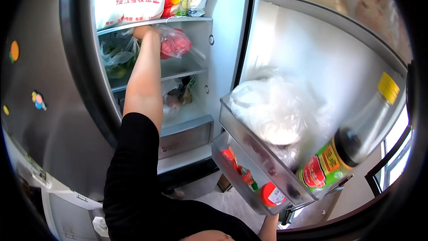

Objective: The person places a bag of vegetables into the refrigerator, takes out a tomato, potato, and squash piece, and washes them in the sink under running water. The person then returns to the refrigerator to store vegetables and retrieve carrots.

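My left arm reaches deep into the open refrigerator, and my left hand is just under the upper shelf, among clear plastic bags. Its fingers are hidden, so I cannot tell whether they grip anything. Right beside it is a clear plastic bag with pink-red contents. On the other side of my wrist lies a bag with green produce. Only a bit of my right arm or right hand shows, at the bottom below the door bins; its fingers are hidden behind the door.
The upper shelf bears a white bag with red lettering and several colourful packages. On the open door, the bins hold a white plastic bag, a yellow-capped sauce bottle and a red-lidded jar. A drawer sits lower inside.
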A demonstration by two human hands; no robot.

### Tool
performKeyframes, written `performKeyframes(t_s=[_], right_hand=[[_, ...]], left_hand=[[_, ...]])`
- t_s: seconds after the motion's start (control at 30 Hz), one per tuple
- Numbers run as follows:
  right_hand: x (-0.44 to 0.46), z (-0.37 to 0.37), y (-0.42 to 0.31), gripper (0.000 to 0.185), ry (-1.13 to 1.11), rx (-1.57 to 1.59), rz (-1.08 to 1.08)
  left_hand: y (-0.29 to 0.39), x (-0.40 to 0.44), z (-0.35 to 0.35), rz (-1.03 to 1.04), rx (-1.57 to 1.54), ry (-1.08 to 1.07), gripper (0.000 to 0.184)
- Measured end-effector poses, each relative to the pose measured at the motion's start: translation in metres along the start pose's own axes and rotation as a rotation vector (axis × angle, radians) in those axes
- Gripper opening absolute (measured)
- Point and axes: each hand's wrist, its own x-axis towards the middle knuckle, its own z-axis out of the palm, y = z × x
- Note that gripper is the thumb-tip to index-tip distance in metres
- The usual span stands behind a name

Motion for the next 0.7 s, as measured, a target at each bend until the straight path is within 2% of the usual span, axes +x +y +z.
performKeyframes(t_s=[0.07,0.1,0.2,0.23,0.33,0.37,0.43,0.5,0.57,0.6,0.7], right_hand=[[-0.003,0.0,-0.001,0.049,0.043,-0.013,-0.003],[-0.006,0.0,-0.001,0.049,0.068,-0.021,-0.003],[-0.01,0.008,0.002,0.048,0.131,-0.041,0.008],[-0.011,0.013,0.001,0.048,0.15,-0.054,0.022],[-0.013,0.018,0.003,0.047,0.188,-0.08,0.04],[-0.013,0.02,0.004,0.047,0.183,-0.087,0.047],[-0.012,0.021,0.005,0.046,0.176,-0.102,0.062],[-0.012,0.021,0.007,0.046,0.16,-0.108,0.073],[-0.009,0.021,0.009,0.045,0.121,-0.12,0.089],[-0.01,0.021,0.011,0.045,0.105,-0.123,0.102],[-0.009,0.018,0.014,0.044,0.064,-0.125,0.126]], left_hand=[[-0.03,0.028,-0.01,0.029,-0.271,-0.226,0.012],[-0.05,0.045,-0.013,0.096,-0.221,-0.216,0.016],[-0.098,0.073,-0.047,0.526,0.568,-0.144,0.019],[-0.114,0.077,-0.059,0.797,0.747,-0.195,0.021],[-0.16,0.086,-0.083,0.686,0.612,-0.331,0.028],[-0.155,0.069,-0.08,0.618,0.872,-0.173,0.038],[-0.138,0.055,-0.068,0.397,0.994,-0.171,0.049],[-0.124,0.051,-0.07,0.294,1.413,-0.26,0.065],[-0.132,0.085,-0.072,0.215,1.983,-0.569,0.087],[-0.118,0.075,-0.068,0.175,2.068,-0.712,0.092],[-0.07,0.008,-0.049,-0.033,1.907,-0.844,0.098]])
